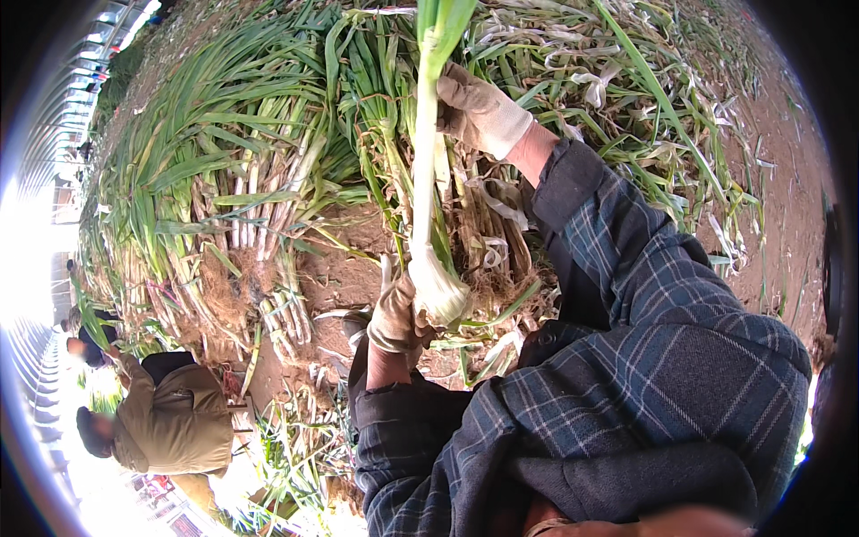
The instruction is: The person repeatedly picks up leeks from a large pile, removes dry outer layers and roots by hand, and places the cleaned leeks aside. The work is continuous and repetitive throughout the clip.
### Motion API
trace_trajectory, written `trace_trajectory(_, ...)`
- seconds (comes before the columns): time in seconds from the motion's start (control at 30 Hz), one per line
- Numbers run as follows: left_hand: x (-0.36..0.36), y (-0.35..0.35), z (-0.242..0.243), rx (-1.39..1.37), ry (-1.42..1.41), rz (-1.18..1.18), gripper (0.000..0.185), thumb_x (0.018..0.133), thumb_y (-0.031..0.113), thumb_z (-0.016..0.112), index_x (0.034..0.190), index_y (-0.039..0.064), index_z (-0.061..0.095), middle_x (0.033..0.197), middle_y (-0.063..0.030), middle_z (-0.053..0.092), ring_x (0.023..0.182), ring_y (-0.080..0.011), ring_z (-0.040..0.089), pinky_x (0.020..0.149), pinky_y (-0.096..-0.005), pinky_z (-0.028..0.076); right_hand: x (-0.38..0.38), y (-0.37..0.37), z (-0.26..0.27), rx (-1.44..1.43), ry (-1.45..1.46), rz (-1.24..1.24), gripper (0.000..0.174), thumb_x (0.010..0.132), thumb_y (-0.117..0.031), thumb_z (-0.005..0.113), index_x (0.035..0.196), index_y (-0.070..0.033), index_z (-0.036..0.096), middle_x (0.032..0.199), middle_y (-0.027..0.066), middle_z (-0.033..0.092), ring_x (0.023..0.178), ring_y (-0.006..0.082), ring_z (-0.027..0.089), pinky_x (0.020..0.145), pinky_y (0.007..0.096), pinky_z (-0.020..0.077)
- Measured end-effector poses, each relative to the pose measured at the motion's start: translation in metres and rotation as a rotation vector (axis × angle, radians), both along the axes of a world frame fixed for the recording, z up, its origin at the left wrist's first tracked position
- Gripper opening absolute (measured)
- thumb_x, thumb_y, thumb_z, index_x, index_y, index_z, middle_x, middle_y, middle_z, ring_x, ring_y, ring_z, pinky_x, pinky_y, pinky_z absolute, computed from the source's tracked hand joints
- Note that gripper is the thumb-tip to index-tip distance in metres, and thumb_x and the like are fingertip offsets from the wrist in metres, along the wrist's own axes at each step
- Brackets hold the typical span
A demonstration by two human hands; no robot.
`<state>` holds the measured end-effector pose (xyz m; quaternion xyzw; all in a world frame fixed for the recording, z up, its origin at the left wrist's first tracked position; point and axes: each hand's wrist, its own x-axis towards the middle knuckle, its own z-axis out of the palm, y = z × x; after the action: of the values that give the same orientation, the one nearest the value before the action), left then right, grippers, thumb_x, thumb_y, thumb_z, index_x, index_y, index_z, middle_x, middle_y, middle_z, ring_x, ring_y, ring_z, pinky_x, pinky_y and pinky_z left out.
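A fresh garlic plant point(423, 154) stands nearly upright in the view, with a whitish bulb, a long pale stem and green leaves at the top edge. My left hand point(397, 319), in a soiled work glove, grips the bulb from below and the left. Higher up, my right hand point(480, 111), gloved too, has its fingers curled at the stem just under the leaves; the stem partly hides the fingertips. Behind the plant lie more garlic stalks point(493, 221) with dry sheaths and roots.
Large heaps of leafy stalks point(255, 174) lie at the left, roots towards me. Loose leaves and peelings point(604, 87) cover the upper right, beside bare soil point(785, 201). A co-worker in a tan jacket point(181, 423) is at the lower left, another person behind.
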<state>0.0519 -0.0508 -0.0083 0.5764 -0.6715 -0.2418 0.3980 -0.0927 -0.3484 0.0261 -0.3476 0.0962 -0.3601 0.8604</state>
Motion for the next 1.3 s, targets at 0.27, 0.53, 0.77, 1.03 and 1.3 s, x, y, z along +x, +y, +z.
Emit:
trace_trajectory(0.27,0.005,0.004,-0.024,0.494,0.605,0.074,0.037,0.095,0.023,0.057,0.128,0.006,0.058,0.081,-0.0033,0.071,0.072,-0.0178,0.067,0.109,-0.0388,0.039,-0.002,-0.004,0.004,-0.061,-0.014,0.082,0.022,0.096,-0.022,0.068,0.111,-0.009,0.061,0.087,-0.0027,0.061,0.071,0.0107,0.057,0.072,0.0287,0.0543)
trace_trajectory(0.53,0.004,0.001,0.0,0.64,1.149,0.464,0.054,0.09,0.059,0.064,0.085,0.005,0.059,0.055,-0.0015,0.052,0.039,-0.0138,0.047,0.035,-0.0258,0.035,0.003,0.052,0.038,-1.178,1.03,0.649,0.024,0.093,-0.026,0.065,0.104,-0.005,0.066,0.087,0.0077,0.066,0.079,0.0202,0.064,0.078,0.0385,0.0541)
trace_trajectory(0.77,0.007,-0.012,-0.003,0.271,0.73,0.538,0.053,0.091,0.055,0.066,0.087,0.002,0.064,0.06,0.0019,0.052,0.047,-0.0073,0.045,0.042,-0.0256,0.038,0.001,0.009,0.028,-1.193,1.866,0.422,0.037,0.092,-0.011,0.061,0.127,-0.002,0.062,0.124,0.0142,0.065,0.111,0.0245,0.063,0.1,0.0404,0.051)
trace_trajectory(1.03,-0.031,-0.023,-0.015,-0.037,-0.282,0.383,0.033,0.095,0.037,0.065,0.104,0.006,0.073,0.076,-0.0143,0.07,0.065,-0.0278,0.069,0.085,-0.0402,0.056,0.003,0.002,-0.027,0.326,0.244,-0.231,0.03,0.094,-0.032,0.069,0.111,-0.011,0.058,0.09,0.0056,0.055,0.074,0.0205,0.054,0.076,0.0434,0.0576)
trace_trajectory(1.3,-0.02,-0.071,0.006,0.0,0.172,0.265,0.047,0.103,0.042,0.047,0.119,0.002,0.065,0.097,-0.0082,0.062,0.082,-0.0192,0.061,0.077,-0.0307,0.048,-0.005,0.005,-0.017,0.333,-0.032,0.077,0.02,0.1,-0.023,0.059,0.103,-0.004,0.058,0.072,-0.0007,0.044,0.056,0.0105,0.039,0.051,0.0257,0.0381)
